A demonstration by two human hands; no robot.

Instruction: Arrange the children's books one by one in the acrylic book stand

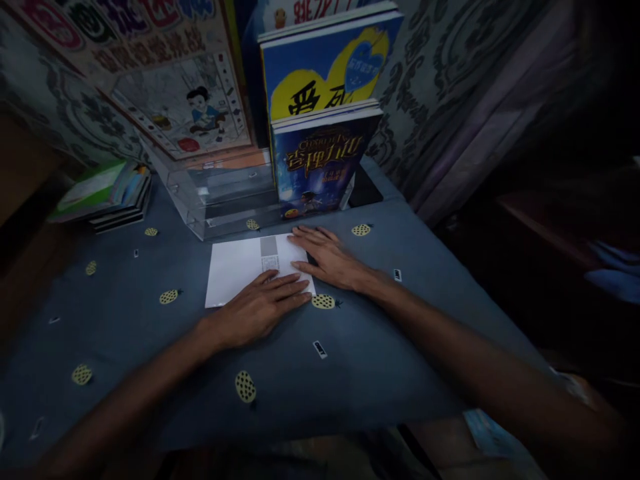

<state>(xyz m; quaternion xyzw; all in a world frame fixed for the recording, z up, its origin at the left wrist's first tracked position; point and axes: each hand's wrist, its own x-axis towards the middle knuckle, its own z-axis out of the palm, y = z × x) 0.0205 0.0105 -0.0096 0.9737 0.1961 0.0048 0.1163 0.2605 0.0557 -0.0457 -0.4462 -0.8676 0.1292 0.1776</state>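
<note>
A white paper page point(233, 270), perhaps part of a thin booklet, lies on the table in front of me, with a grey block and small print near its middle. My left hand point(265, 303) rests flat across its lower right part, fingers stretched out to the right. On the page's right edge lies my right hand point(327, 260), palm down, with its fingers pointing left. Both hands are open and grip nothing. The fingers hide part of the print and the right margin.
A clear plastic rack point(200, 217) holds a large picture book point(185, 87), a blue-and-yellow book point(325, 63) and a dark blue book point(323, 167) just beyond the page. A small book stack point(115, 197) sits at left. The blue patterned tablecloth point(165, 360) ends near me and at right.
</note>
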